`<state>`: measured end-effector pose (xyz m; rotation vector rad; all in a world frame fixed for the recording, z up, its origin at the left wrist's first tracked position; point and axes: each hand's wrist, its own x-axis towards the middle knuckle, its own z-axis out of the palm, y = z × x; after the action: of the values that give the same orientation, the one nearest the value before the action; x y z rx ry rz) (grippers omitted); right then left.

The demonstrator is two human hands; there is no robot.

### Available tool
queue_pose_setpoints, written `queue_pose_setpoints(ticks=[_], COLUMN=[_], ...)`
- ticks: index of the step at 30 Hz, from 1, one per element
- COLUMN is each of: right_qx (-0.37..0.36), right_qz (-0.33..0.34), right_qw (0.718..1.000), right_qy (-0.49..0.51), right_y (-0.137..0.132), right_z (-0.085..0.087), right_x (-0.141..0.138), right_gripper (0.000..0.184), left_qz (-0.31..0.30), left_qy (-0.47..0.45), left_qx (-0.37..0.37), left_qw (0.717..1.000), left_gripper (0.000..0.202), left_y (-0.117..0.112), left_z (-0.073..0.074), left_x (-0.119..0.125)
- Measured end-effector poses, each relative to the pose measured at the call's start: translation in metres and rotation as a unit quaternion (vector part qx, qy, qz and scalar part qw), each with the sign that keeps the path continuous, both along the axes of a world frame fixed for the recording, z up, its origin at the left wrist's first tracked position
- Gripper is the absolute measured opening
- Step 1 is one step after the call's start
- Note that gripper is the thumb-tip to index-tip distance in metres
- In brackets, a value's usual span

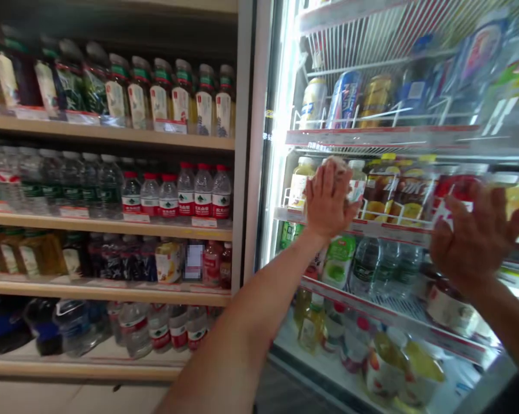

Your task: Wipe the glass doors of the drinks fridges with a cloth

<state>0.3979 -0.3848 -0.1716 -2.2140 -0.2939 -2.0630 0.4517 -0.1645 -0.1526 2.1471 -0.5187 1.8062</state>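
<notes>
My left hand point(328, 202) is raised against the lit drinks fridge point(268, 172) at the second shelf. Its fingers point up and press a pale crumpled cloth point(338, 168), which shows just above the fingertips. Behind the left hand stand a yellow-liquid bottle point(300, 183) and a white-labelled bottle point(357, 179). My right hand point(475, 236) is up at the same height further right, with its fingers spread and nothing in it. It is slightly blurred, in front of a red-labelled bottle point(453, 195). Whether either hand touches glass or a shelf, I cannot tell.
The fridge shelves hold cans point(344, 98) at the top, bottled drinks in the middle and water bottles point(374, 267) below. To the left, open wooden shelves point(113, 225) carry rows of red-capped water bottles point(186, 192) and other drinks.
</notes>
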Motion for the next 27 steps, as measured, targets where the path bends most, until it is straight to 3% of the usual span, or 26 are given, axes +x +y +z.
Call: queue_pose_setpoints(ticks=[2, 4, 7, 9, 11, 12, 14, 16, 17, 19, 21, 23, 24, 25, 27], right_qx=[0.003, -0.002, 0.002, 0.006, 0.01, 0.013, 0.017, 0.011, 0.005, -0.005, -0.006, -0.022, -0.037, -0.055, -0.082], right_qz=[0.007, 0.014, 0.012, 0.001, -0.009, -0.011, -0.011, -0.006, -0.004, 0.0, -0.004, -0.02, -0.031, -0.043, -0.062], right_qw=[1.0, 1.0, 1.0, 1.0, 1.0, 1.0, 1.0, 0.999, 1.0, 0.999, 0.999, 0.998, 0.997, 0.994, 0.99], right_qy=[-0.002, -0.007, -0.015, -0.018, -0.02, -0.02, -0.023, -0.029, -0.031, -0.032, -0.033, -0.051, -0.065, -0.079, -0.092], right_y=[0.001, 0.001, 0.003, 0.005, 0.006, 0.006, 0.006, 0.004, 0.004, 0.002, 0.001, -0.002, -0.004, -0.007, -0.011], right_z=[0.001, 0.002, 0.001, 0.001, 0.001, 0.001, 0.001, 0.002, 0.002, 0.001, 0.001, 0.0, 0.0, 0.0, 0.0], right_x=[-0.002, -0.004, -0.005, -0.005, -0.003, -0.003, -0.003, -0.003, -0.003, -0.003, 0.0, 0.005, 0.008, 0.011, 0.014], right_gripper=[0.047, 0.048, 0.048, 0.047, 0.044, 0.043, 0.041, 0.04, 0.039, 0.039, 0.038, 0.039, 0.039, 0.04, 0.042], left_qz=[0.003, -0.001, -0.003, 0.024, 0.049, 0.042, 0.002, -0.038, -0.048, -0.043, -0.011, 0.02, 0.02, 0.006, -0.046], left_qy=[0.01, 0.013, 0.024, 0.051, 0.067, 0.054, -0.002, -0.059, -0.073, -0.075, -0.06, -0.057, -0.064, -0.074, -0.096], left_qx=[-0.02, -0.018, -0.028, -0.123, -0.21, -0.189, -0.034, 0.148, 0.202, 0.187, 0.038, -0.105, -0.113, -0.067, 0.122], left_qw=[1.0, 1.0, 0.999, 0.991, 0.974, 0.98, 0.999, 0.987, 0.976, 0.979, 0.997, 0.993, 0.991, 0.995, 0.987], left_gripper=[0.056, 0.05, 0.044, 0.047, 0.05, 0.051, 0.053, 0.051, 0.049, 0.047, 0.047, 0.049, 0.05, 0.05, 0.049], left_y=[-0.025, -0.027, 0.01, 0.04, 0.051, 0.049, 0.034, 0.023, 0.023, 0.038, 0.058, 0.065, 0.062, 0.055, 0.038], left_z=[0.011, 0.022, 0.036, 0.04, 0.036, 0.031, 0.016, 0.005, 0.003, 0.007, 0.015, 0.019, 0.018, 0.015, 0.008], left_x=[-0.005, -0.004, 0.008, 0.017, 0.023, 0.024, 0.022, 0.021, 0.021, 0.027, 0.035, 0.04, 0.04, 0.038, 0.033])
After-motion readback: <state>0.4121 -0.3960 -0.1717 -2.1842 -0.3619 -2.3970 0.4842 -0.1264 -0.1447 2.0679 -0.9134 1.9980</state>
